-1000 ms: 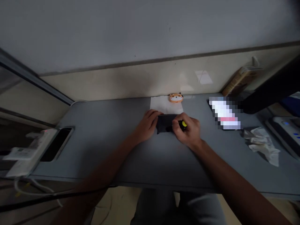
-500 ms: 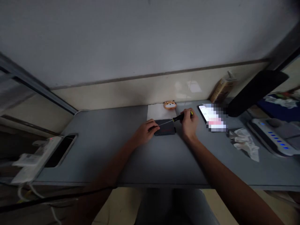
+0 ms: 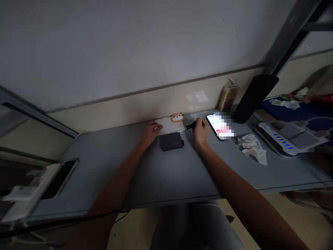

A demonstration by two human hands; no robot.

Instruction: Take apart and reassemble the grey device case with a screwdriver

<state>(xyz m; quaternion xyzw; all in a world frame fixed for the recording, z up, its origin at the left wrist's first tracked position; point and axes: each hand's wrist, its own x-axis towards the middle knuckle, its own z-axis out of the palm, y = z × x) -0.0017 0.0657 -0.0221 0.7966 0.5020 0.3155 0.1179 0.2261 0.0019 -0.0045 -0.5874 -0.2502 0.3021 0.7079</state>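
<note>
My right hand [image 3: 201,132] is wrapped round a black-and-yellow screwdriver [image 3: 191,125], whose shaft end points left over the edge of a sheet of white paper [image 3: 166,125]. At the paper's left side is my left hand [image 3: 151,132], its thumb and fingers pinched together; anything between them is too small to make out. A dark grey box-shaped device [image 3: 171,141] with red marking on top lies on the desk just in front of the paper, touched by neither hand. An orange-and-white animal-face item [image 3: 177,117] sits on the paper's back right part.
Right of my right hand lies a lit phone [image 3: 218,126], with crumpled tissue [image 3: 253,148] and a white charging station [image 3: 279,139] beyond. Behind them stand a carton [image 3: 228,98] and a black cylinder [image 3: 256,99]. A dark phone [image 3: 59,178] and power strip [image 3: 43,189] are far left.
My left hand has moved off the grey device, back and left to the paper. The screwdriver has come away from the device, still in my right hand. The view has turned right.
</note>
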